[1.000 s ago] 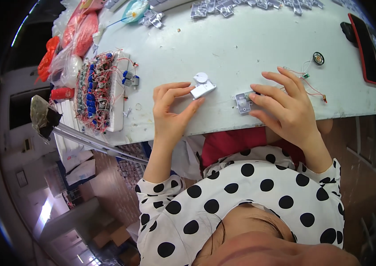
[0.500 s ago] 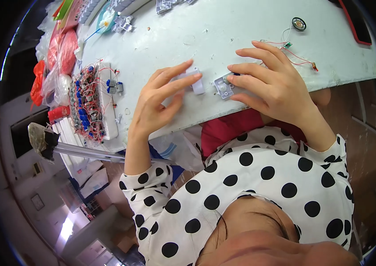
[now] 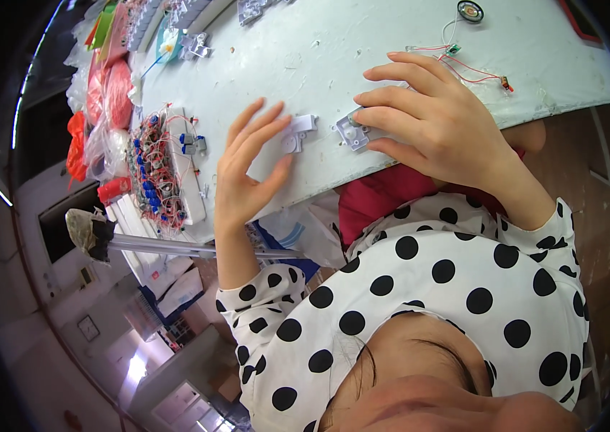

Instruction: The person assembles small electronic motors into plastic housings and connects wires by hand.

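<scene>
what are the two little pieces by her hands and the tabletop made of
White piece at the left hand: likely moulded plastic, matte, with crisp edges. Grey piece under the right hand: probably plastic too, slightly translucent with a round recess, partly covered by fingers. Tabletop: pale coated or painted surface, scuffed and speckled; the base material cannot be told.

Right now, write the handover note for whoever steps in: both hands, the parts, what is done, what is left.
Left hand: open, fingers spread, fingertips by the small white plastic part near the table edge; nothing gripped.
Right hand: flat, fingertips pressing the grey square housing.
The two parts lie side by side, apart, not joined.
Wired circuit piece and round speaker lie beyond the right hand, untouched.
Tray of wired parts sits to the left.
Left: joining, wiring.
</scene>
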{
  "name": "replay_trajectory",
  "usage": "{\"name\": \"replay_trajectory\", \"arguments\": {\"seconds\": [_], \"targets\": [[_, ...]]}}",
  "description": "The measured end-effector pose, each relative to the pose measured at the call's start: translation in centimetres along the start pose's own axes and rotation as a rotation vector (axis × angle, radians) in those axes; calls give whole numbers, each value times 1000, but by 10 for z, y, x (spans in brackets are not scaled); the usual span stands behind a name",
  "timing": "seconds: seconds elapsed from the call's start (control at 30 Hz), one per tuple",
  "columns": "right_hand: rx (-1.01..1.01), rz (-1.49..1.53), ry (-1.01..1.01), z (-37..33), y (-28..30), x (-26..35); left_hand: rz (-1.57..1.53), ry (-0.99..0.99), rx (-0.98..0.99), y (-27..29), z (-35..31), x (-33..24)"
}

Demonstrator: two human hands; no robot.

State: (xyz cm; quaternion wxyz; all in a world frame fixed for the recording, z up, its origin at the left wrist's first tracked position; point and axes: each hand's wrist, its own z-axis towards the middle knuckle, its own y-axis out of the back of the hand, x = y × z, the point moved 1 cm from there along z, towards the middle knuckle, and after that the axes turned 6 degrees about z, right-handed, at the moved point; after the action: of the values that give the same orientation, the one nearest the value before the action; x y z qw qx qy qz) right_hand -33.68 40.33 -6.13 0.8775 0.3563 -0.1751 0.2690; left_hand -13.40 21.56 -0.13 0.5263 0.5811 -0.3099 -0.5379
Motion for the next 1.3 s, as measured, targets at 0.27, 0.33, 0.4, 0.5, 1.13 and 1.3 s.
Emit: {"name": "replay_trajectory", "arguments": {"seconds": [0.27,0.33,0.4,0.5,1.13,1.3], "targets": [[-96,8,-18,-5,18,-7,-262,140,-36,-16,-9,-1],[-59,-5,-24,-7,23,-10,-463,120,-132,-31,-9,-13],[-53,-23,-24,-9,22,-9,-727,65,-255,-42,-12,-29],[-30,-63,-13,-11,23,-10,-808,68,-293,-55,-14,-37],[76,-156,55,-7,32,-8,-318,50,-344,-62,-16,-47],[126,-136,11,-6,31,-8,-189,85,-281,-52,-6,-63]]}}
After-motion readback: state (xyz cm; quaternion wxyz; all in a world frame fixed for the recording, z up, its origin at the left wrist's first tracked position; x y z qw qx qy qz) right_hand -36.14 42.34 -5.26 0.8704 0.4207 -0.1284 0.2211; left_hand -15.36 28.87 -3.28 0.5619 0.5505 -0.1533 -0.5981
